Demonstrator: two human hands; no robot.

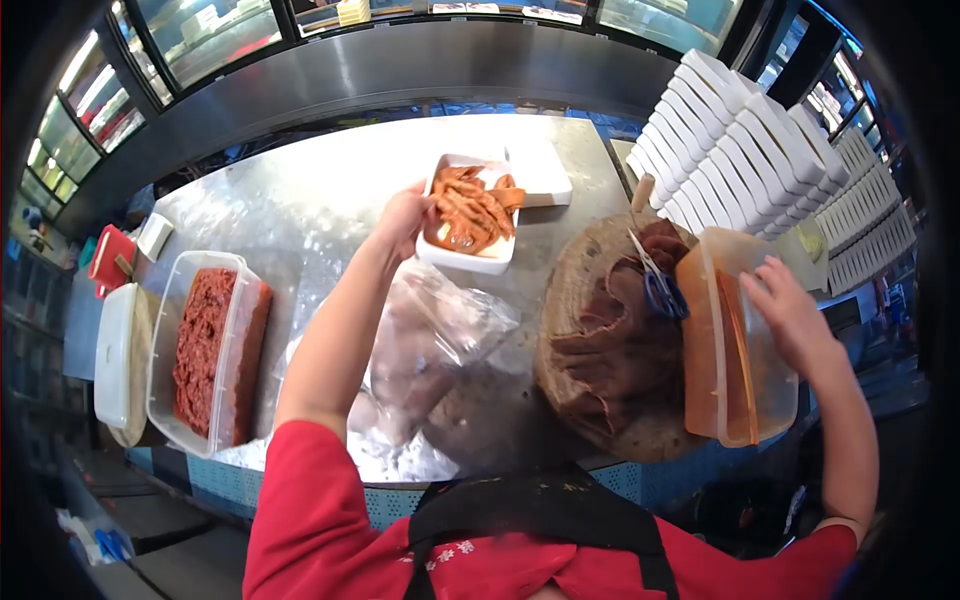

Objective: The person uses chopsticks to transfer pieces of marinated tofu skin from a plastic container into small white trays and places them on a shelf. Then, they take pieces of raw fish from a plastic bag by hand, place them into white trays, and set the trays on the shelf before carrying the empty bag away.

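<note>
My left hand (pixel 404 220) grips the left edge of a white tray (pixel 492 264), holding it over the metal table. Orange-red sauced meat strips (pixel 472 212) lie in the tray. My right hand (pixel 795 318) reaches over the right rim of a clear plastic tub (pixel 775 405), its fingers stretched out and slightly apart. The tub is stained orange inside, and a long thin orange strip (pixel 737 350) runs along it. Left of the tub is a round wooden chopping block (pixel 565 270) bearing dark sliced meat (pixel 630 350) and blue-handled scissors (pixel 662 290).
Tall stacks of white trays (pixel 740 140) stand at the back right. A clear bag (pixel 420 340) of pale pieces lies mid-table. On the left are a tub of red minced-looking food (pixel 208 350), a white lid (pixel 122 355) and a red container (pixel 110 258). One white tray (pixel 538 172) sits behind.
</note>
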